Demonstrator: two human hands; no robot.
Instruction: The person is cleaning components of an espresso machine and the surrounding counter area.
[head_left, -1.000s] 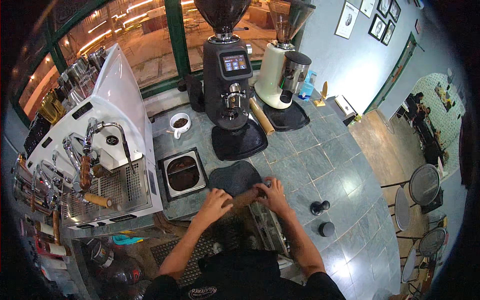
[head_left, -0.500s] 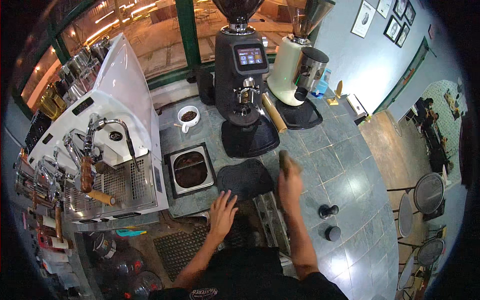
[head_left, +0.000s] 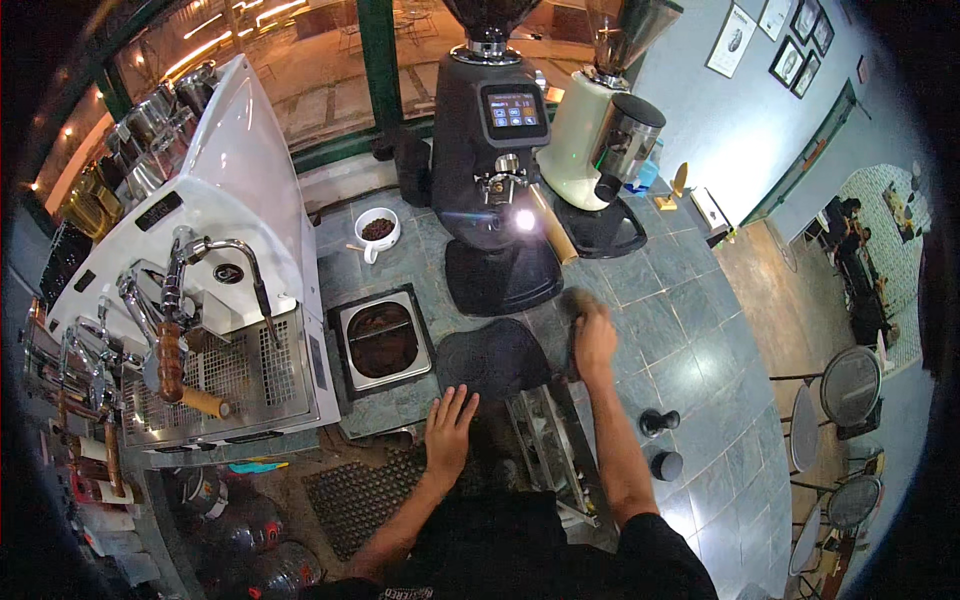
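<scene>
Left hand, fingers spread, was by mat; right hand gripped blurred dark item over counter. 1 cup stood beyond.

Open room ran across the tiled counter right of the right hand, with a black tamper standing nearer. The dark grinder and its black tray barred the far side; the white espresso machine walled off the left.
</scene>
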